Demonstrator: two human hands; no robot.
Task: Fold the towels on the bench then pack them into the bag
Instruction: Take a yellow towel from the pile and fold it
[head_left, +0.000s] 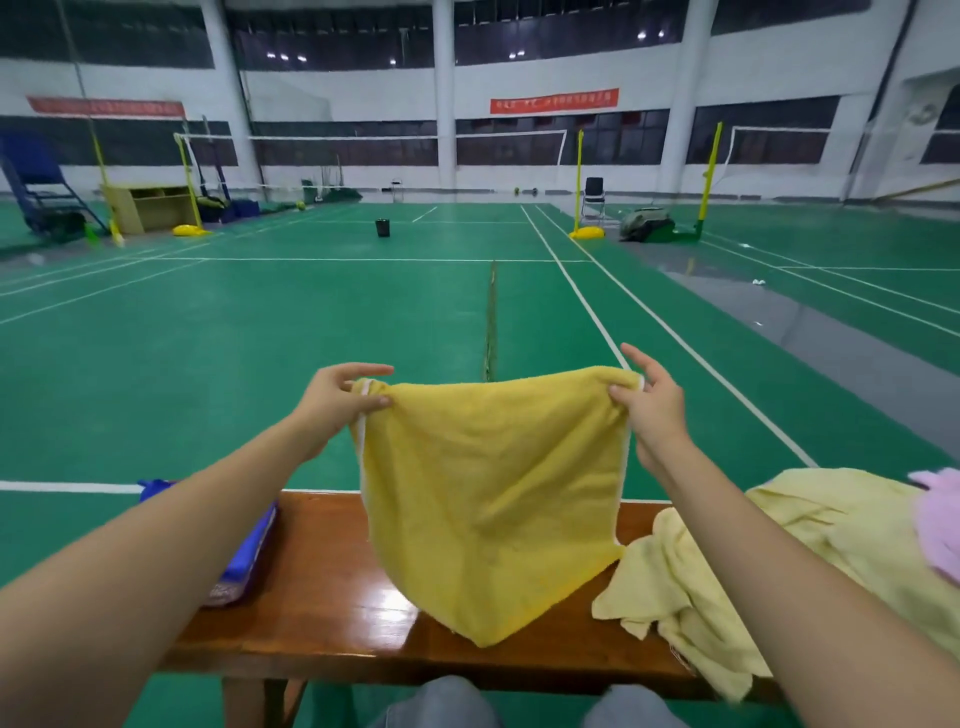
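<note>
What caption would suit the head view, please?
Left hand and right hand hold a yellow towel above the bench.

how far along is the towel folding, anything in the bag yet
Done: no folded towel shows; the blue bag sits on the bench. In hand: left hand and right hand pinch the top corners of a yellow towel, held up. Left: a pale yellow towel and a pink towel lie crumpled.

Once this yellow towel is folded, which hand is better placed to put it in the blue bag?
Left hand, probably: the blue bag lies on the bench beside its forearm; the right hand is toward the unfolded pale towel. Both hands pinch the yellow towel.
</note>
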